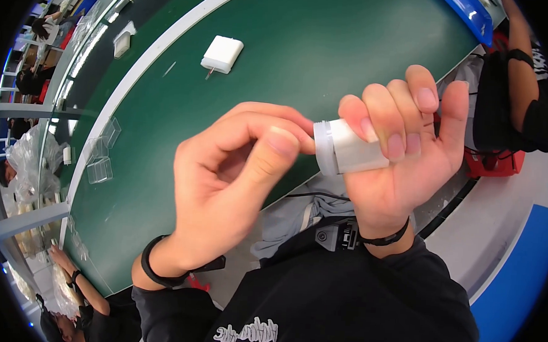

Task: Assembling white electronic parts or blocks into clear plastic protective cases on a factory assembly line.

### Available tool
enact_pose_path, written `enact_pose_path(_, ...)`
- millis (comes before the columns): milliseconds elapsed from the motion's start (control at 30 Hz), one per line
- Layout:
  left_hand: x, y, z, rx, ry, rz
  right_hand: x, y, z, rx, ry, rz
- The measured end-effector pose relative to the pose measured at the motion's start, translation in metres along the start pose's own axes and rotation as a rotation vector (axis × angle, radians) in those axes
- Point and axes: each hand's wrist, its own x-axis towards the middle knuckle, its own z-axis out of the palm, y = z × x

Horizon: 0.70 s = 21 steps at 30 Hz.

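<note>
My right hand (406, 131) wraps its fingers around a small white block-shaped device (357, 152), held sideways above the near edge of the table. A translucent end piece (326, 149) on the device points toward my left hand (230, 175). The curled fingers of that hand reach the end face, tips close together and partly hidden behind the end piece. Whether they pinch a small part there cannot be made out. A similar white device (224, 51) lies on the green table beyond my hands, a thin reddish piece sticking out from its near end.
The green table (281, 41) has a white curved rail (137, 71) along its left. Clear plastic pieces (100, 168) lie by the rail, and another white piece (122, 44) sits beyond it. A blue tray (465, 17) is at the far right. Other people work at both sides.
</note>
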Motion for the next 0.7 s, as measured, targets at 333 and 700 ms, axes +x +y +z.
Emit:
enact_pose_path(333,-0.001,-0.004,-0.006,0.139,-0.083,0.050,-0.006,0.006,0.002,0.002,0.001,-0.061)
enact_pose_path(700,-0.008,-0.009,-0.005,0.272,-0.083,0.283,-0.016,0.006,0.011,-0.184,-0.068,-0.111)
